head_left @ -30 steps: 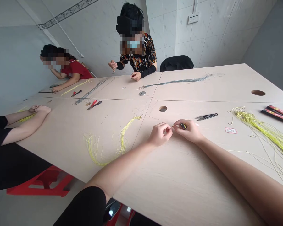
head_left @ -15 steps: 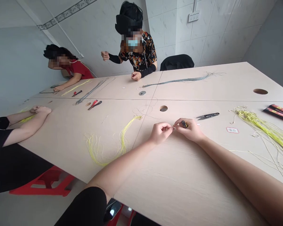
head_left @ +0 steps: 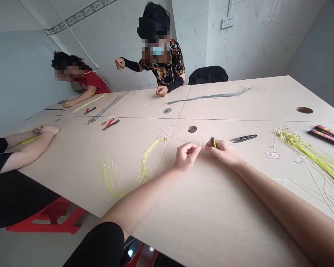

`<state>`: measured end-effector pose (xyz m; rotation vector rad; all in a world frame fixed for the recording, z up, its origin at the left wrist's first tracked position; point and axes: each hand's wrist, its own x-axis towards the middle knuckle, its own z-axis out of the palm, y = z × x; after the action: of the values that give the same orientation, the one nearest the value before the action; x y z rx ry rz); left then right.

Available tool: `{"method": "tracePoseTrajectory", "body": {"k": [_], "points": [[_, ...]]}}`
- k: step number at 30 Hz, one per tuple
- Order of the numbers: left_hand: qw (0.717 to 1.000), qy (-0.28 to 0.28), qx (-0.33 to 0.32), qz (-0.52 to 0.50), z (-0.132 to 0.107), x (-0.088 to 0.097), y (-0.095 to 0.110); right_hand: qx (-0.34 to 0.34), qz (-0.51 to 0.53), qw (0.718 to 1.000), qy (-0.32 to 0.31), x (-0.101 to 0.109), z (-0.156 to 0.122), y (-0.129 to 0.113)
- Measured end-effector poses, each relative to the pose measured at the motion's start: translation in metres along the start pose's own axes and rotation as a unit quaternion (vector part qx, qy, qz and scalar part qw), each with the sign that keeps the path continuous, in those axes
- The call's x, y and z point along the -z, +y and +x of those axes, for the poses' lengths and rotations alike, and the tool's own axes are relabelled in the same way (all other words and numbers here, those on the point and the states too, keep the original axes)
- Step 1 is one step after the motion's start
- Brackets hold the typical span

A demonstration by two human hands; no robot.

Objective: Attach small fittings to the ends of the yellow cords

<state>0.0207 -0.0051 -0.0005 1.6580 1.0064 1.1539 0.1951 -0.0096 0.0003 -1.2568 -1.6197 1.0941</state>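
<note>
My left hand [head_left: 187,155] is closed in a pinch over the table. A tiny yellowish piece of line [head_left: 200,145] stands up from its fingertips; the rest of it is hidden or too thin to follow. My right hand [head_left: 222,152] is closed round a small tool with a black and yellow handle [head_left: 213,142], whose working end I cannot make out. A small gap separates the two hands. Just beyond my right hand lie black thread snips [head_left: 244,138]. Bundles of yellow line lie to the left [head_left: 145,163] and to the right [head_left: 308,150].
Red-and-black pliers [head_left: 110,124], a bundle of grey-blue line [head_left: 211,96], a small label [head_left: 272,155] and dark packets [head_left: 327,135] lie on the table [head_left: 211,215]. A round hole [head_left: 192,129] is beyond my hands. Co-workers sit opposite and at the left.
My hands have drawn slightly apart, leaving a gap between the fingertips. The handle in my right hand stands more upright. The yellowish piece at my left fingertips now shows.
</note>
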Motion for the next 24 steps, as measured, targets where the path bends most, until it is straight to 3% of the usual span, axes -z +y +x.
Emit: {"method": "tracePoseTrajectory", "body": {"k": [3,9,14,24], "points": [[0.999,0.007,-0.031,0.009,-0.001,0.0,0.0,0.011,0.032,0.998,-0.061,0.001,0.0,0.002],[0.996,0.004,-0.088,0.032,-0.004,0.001,0.0,-0.017,0.127,0.988,-0.085,-0.005,-0.004,0.002],[0.994,0.006,-0.1,0.046,-0.004,0.001,0.001,0.023,0.089,0.987,-0.134,-0.01,-0.006,-0.004],[0.992,-0.002,-0.119,0.043,-0.007,0.0,-0.001,0.052,0.13,0.981,-0.131,-0.009,-0.004,0.002]]}}
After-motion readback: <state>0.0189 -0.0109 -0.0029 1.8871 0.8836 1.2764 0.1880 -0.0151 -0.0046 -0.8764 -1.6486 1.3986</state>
